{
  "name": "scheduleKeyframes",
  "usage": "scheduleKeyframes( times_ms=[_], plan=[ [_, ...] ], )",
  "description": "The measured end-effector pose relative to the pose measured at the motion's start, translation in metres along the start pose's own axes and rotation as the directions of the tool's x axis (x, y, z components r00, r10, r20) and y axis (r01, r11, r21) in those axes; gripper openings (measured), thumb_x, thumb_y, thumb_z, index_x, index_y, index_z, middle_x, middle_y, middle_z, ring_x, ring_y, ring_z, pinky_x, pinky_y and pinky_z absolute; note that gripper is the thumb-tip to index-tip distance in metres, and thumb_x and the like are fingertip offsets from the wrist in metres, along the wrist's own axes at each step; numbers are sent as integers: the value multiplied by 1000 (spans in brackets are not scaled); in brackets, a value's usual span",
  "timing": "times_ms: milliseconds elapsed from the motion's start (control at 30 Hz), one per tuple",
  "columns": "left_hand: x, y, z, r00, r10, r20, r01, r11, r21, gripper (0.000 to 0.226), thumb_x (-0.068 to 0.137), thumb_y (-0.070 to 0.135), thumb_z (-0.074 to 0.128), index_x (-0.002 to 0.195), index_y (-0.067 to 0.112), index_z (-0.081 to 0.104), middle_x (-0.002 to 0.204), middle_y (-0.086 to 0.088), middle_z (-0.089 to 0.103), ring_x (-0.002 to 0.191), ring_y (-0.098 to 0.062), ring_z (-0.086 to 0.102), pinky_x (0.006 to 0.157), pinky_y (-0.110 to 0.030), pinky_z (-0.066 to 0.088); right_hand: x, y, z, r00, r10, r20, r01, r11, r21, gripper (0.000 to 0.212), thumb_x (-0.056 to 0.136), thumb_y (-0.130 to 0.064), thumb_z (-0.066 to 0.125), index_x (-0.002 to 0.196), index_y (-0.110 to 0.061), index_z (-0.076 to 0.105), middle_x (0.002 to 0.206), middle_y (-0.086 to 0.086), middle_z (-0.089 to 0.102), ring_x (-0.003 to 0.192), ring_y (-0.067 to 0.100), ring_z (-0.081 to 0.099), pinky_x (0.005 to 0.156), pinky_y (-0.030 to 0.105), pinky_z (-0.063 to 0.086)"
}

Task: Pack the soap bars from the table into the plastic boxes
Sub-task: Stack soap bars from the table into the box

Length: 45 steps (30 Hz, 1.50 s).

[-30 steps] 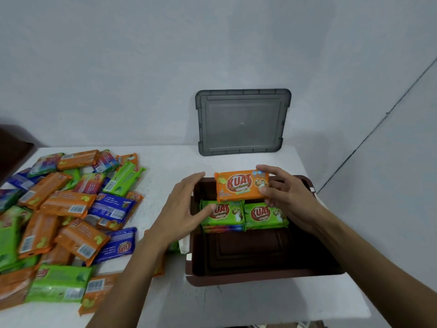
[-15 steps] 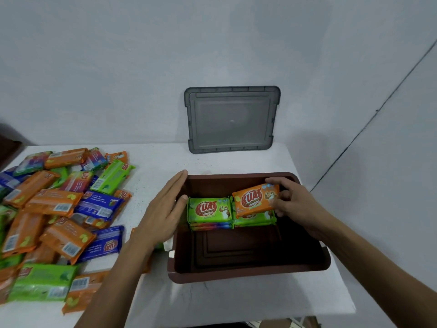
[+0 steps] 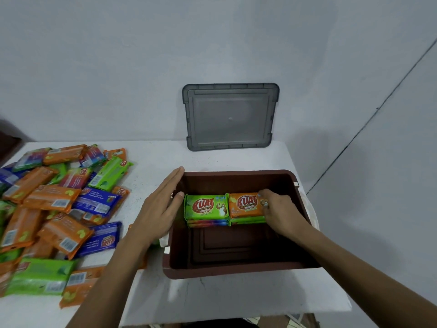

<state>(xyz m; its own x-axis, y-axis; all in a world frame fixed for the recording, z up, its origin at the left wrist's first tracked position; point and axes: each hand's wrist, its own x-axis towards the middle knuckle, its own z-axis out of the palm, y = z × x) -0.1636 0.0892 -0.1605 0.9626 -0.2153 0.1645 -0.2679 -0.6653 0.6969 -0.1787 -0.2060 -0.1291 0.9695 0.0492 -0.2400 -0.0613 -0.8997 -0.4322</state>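
Step in hand: seating one orange soap bar (image 3: 246, 204) on top of the right-hand stack inside the brown plastic box (image 3: 236, 269). The bar lies flat on a green-wrapped one, in the far half of the box, edge to edge with a green soap bar (image 3: 205, 207) that tops the left stack. Right hand (image 3: 281, 211): fingers curled over the orange bar's right end, grasping it inside the box. Left hand (image 3: 160, 209): flat, fingers straight and together, laid against the box's left wall and rim, holding nothing. Judged progress: early, with two short stacks in and the near half of the box floor bare. The next move likely calls for letting the bar go squarely on its stack, then fetching another from the loose soap bars (image 3: 54, 209) heaped on the table (image 3: 224, 301) to the left of the box. Materials: the bars are flat rectangular blocks in glossy film wrappers with crimped ends, orange, green, blue and multicoloured, some showing barcode labels; the film looks slippery, so stacks may slide if set askew. The box is rigid, opaque brown plastic, rectangular with rounded corners and a stepped floor panel. A grey lid (image 3: 230, 117), translucent with a ribbed border, leans upright against the wall behind. The table top is white and faintly speckled.
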Motion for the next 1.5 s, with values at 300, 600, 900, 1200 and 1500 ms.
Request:
scheduleKeyframes(
  times_ms=[300, 600, 900, 1200, 1500],
  plan=[
    [0, 0, 1, 1000, -12, 4, 12, 1000, -10, 56, 97, 45, 31, 151, 35, 20, 157, 18, 20, 142, 5, 17, 115, -22, 18, -2, -8, 8, 998, -35, -58, 25, 984, -174, 38, 98, -28, 50, 133, -15, 49, 121, 7, 64, 100, 24, 65, 80, 34, 56],
    [-3, 3, 1, 1000, -11, 0, 11, 1000, -4, 57, 96, 45, 29, 152, 33, 20, 157, 17, 19, 142, 4, 17, 116, -23, 20, -1, -16, 1, 993, -53, -110, 27, 974, -223, 37, 98, -32, 46, 132, -17, 49, 118, 8, 63, 100, 24, 61, 80, 34, 55],
    [-29, -8, -21, 994, -86, 73, 89, 995, -45, 56, 94, 63, 29, 147, 46, 19, 150, 20, 32, 132, 1, 37, 109, -30, 34, 0, -89, -12, 935, -306, -180, 296, 952, -81, 38, 96, -33, 54, 132, -22, 55, 120, 0, 66, 108, 15, 61, 91, 32, 51],
    [-79, -73, -86, 978, -203, -47, 208, 950, 231, 45, 95, 37, 52, 139, 32, 44, 140, 5, 48, 124, -12, 46, 100, -31, 41, 5, -186, 37, 800, -600, -18, 597, 799, -73, 45, 96, -35, 53, 140, -26, 47, 128, -2, 58, 118, 20, 48, 101, 32, 39],
    [-107, -121, -131, 955, -288, 78, 224, 866, 448, 61, 86, 31, 62, 142, 39, 37, 154, 10, 28, 142, -18, 20, 112, -47, 23, 13, -246, 92, 722, -446, 528, 671, 636, -380, 79, 83, -43, 68, 149, -25, 27, 133, 9, 48, 120, 29, 47, 94, 43, 48]
  ],
)
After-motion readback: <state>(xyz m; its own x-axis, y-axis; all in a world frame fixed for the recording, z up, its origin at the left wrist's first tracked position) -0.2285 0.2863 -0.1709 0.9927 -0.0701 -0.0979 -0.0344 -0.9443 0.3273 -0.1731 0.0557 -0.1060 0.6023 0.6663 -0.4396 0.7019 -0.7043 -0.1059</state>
